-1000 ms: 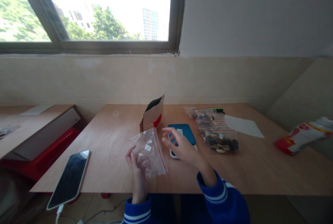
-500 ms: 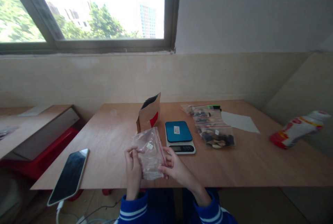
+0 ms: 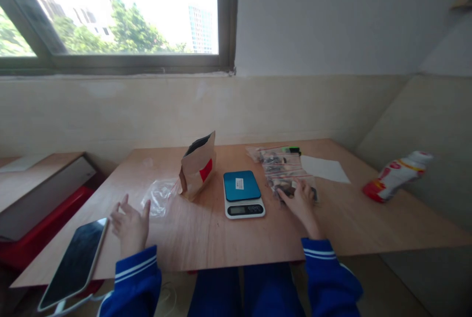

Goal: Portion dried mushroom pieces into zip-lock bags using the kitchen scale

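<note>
An empty clear zip bag [image 3: 160, 196] lies on the wooden table [image 3: 206, 238], left of a brown paper pouch [image 3: 198, 165] that stands open. My left hand [image 3: 129, 224] hovers open just below-left of that bag, fingers spread, touching nothing. My right hand [image 3: 299, 201] rests on the near end of a stack of filled zip bags [image 3: 280, 167] holding dark pieces; its fingers lie on the nearest bag. A small blue-topped digital scale [image 3: 243, 193] sits between the pouch and the bags.
A smartphone [image 3: 75, 263] with a cable lies at the table's left front corner. White paper [image 3: 323, 168] and a green marker [image 3: 294, 150] are at the back right. A red-white bottle [image 3: 394, 176] lies on the right ledge. A lower table with a red crate [image 3: 35, 231] stands left.
The empty bag left both hands and now lies on the table to the left. My left hand drew back open; my right hand moved right onto the stack of filled bags.
</note>
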{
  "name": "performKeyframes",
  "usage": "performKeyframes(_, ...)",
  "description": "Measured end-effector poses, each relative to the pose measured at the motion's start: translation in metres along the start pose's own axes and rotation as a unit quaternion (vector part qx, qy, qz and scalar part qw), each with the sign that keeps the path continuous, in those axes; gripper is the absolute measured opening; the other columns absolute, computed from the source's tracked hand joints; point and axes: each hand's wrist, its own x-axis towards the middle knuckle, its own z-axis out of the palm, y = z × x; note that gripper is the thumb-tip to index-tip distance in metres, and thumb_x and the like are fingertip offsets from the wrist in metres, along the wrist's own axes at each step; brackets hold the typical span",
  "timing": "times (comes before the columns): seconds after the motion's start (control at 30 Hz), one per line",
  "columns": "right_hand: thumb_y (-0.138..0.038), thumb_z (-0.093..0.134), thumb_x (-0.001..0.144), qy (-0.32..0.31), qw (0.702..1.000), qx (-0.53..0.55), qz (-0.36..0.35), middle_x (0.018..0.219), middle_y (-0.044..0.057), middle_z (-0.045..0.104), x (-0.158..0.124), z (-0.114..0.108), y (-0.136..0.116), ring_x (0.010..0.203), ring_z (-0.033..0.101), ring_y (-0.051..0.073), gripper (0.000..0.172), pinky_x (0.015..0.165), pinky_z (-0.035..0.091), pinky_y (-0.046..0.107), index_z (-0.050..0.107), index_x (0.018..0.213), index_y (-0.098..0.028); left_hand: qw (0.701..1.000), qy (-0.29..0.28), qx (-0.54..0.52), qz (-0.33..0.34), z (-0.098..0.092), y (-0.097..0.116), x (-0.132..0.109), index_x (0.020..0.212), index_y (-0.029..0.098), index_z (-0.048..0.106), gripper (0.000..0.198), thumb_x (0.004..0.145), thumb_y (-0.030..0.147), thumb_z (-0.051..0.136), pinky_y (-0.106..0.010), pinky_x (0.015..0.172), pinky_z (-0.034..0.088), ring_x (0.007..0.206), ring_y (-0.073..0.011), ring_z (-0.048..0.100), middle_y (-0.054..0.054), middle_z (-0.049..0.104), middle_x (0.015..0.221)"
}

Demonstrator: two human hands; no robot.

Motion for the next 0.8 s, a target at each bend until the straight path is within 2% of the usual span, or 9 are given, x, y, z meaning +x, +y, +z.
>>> performKeyframes(0.07, -0.044, 0.063, 0.071, -0.003, 0.998, -0.061, 0.026, 0.139, 0.033, 0.035, -0.009, 0.013, -0.003, 0.13, 0.033, 0.048, 0.082, 0.099, 0.035, 0.057, 0.037, 0.135, -0.001, 0.998, -0.044, 0.037, 0.016, 0.007, 0.006, -0.012, 0.134, 0.012, 0.046, 0.06, 0.084, 0.043, 0.053, -0.066, 0.092, 0.037, 0.122, -0.0463, 0.045, -0.028, 0.041, 0.136)
performKeyframes(0.17, -0.035, 0.054, 0.076, 0.023, 0.996, -0.082, 0.018, 0.143, 0.033, 0.032, -0.025, 0.031, -0.006, 0.135, 0.026, 0.048, 0.073, 0.103, 0.029, 0.06, 0.034, 0.137, 0.001, 0.985, -0.169, 0.012, -0.003, 0.02, 0.008, -0.031, 0.108, 0.017, 0.064, 0.032, 0.083, 0.034, 0.055, -0.064, 0.094, 0.037, 0.116, -0.0422, 0.053, -0.023, 0.055, 0.124)
performKeyframes(0.37, -0.02, 0.041, 0.073, 0.101, 0.989, 0.109, -0.012, 0.124, 0.028, 0.055, -0.031, 0.027, 0.021, 0.121, 0.05, 0.036, 0.054, 0.099, 0.04, 0.052, 0.051, 0.122, 0.0, 0.988, -0.15, 0.012, -0.025, 0.023, 0.026, -0.043, 0.123, 0.008, 0.053, 0.044, 0.086, 0.031, 0.046, -0.064, 0.102, 0.029, 0.13, -0.0424, 0.041, -0.028, 0.045, 0.137)
performKeyframes(0.43, -0.02, 0.039, 0.074, 0.091, 0.982, 0.167, 0.001, 0.117, 0.025, 0.061, -0.031, 0.015, 0.027, 0.111, 0.057, 0.034, 0.049, 0.095, 0.045, 0.051, 0.057, 0.117, -0.004, 0.992, -0.113, -0.059, -0.001, 0.016, 0.041, -0.048, 0.124, 0.006, 0.05, 0.048, 0.085, 0.034, 0.048, -0.059, 0.105, 0.03, 0.132, -0.0397, 0.039, -0.028, 0.043, 0.14)
performKeyframes(0.5, -0.022, 0.038, 0.076, 0.073, 0.977, 0.196, 0.031, 0.109, 0.021, 0.067, -0.034, -0.001, 0.022, 0.103, 0.062, 0.032, 0.044, 0.091, 0.048, 0.05, 0.063, 0.11, -0.009, 0.972, -0.123, -0.2, 0.007, 0.008, 0.061, -0.06, 0.116, 0.011, 0.054, 0.043, 0.085, 0.04, 0.047, -0.049, 0.1, 0.041, 0.122, -0.0325, 0.051, -0.022, 0.055, 0.126)
performKeyframes(0.57, -0.024, 0.039, 0.078, 0.065, 0.971, 0.225, 0.05, 0.105, 0.019, 0.07, -0.038, -0.02, 0.008, 0.1, 0.064, 0.031, 0.04, 0.089, 0.049, 0.048, 0.066, 0.105, -0.013, 0.908, -0.235, -0.345, -0.012, 0.0, 0.086, -0.077, 0.104, 0.016, 0.059, 0.041, 0.084, 0.05, 0.047, -0.042, 0.085, 0.05, 0.094, -0.0253, 0.066, -0.014, 0.065, 0.107)
performKeyframes(0.67, -0.026, 0.043, 0.082, 0.023, 0.944, 0.329, 0.008, 0.113, 0.014, 0.069, -0.045, -0.049, -0.031, 0.107, 0.063, 0.027, 0.035, 0.094, 0.048, 0.043, 0.066, 0.106, -0.017, 0.768, -0.42, -0.481, -0.056, -0.009, 0.131, -0.103, 0.098, 0.016, 0.061, 0.042, 0.08, 0.053, 0.055, -0.031, 0.067, 0.052, 0.074, -0.0196, 0.068, -0.008, 0.069, 0.087)
performKeyframes(0.73, -0.024, 0.045, 0.084, -0.044, 0.912, 0.403, -0.068, 0.115, 0.01, 0.069, -0.05, -0.063, -0.062, 0.11, 0.062, 0.024, 0.03, 0.096, 0.047, 0.039, 0.068, 0.103, -0.02, 0.676, -0.483, -0.548, -0.101, -0.01, 0.16, -0.113, 0.098, 0.016, 0.06, 0.047, 0.077, 0.057, 0.057, -0.028, 0.059, 0.051, 0.064, -0.0175, 0.067, -0.006, 0.069, 0.081)
performKeyframes(0.8, -0.019, 0.046, 0.085, -0.114, 0.869, 0.459, -0.149, 0.116, 0.007, 0.069, -0.054, -0.073, -0.091, 0.11, 0.062, 0.021, 0.026, 0.098, 0.046, 0.038, 0.069, 0.096, -0.022, 0.62, -0.508, -0.583, -0.134, -0.008, 0.182, -0.114, 0.089, 0.015, 0.059, 0.054, 0.071, 0.066, 0.057, -0.027, 0.051, 0.049, 0.056, -0.0174, 0.065, -0.005, 0.067, 0.072)
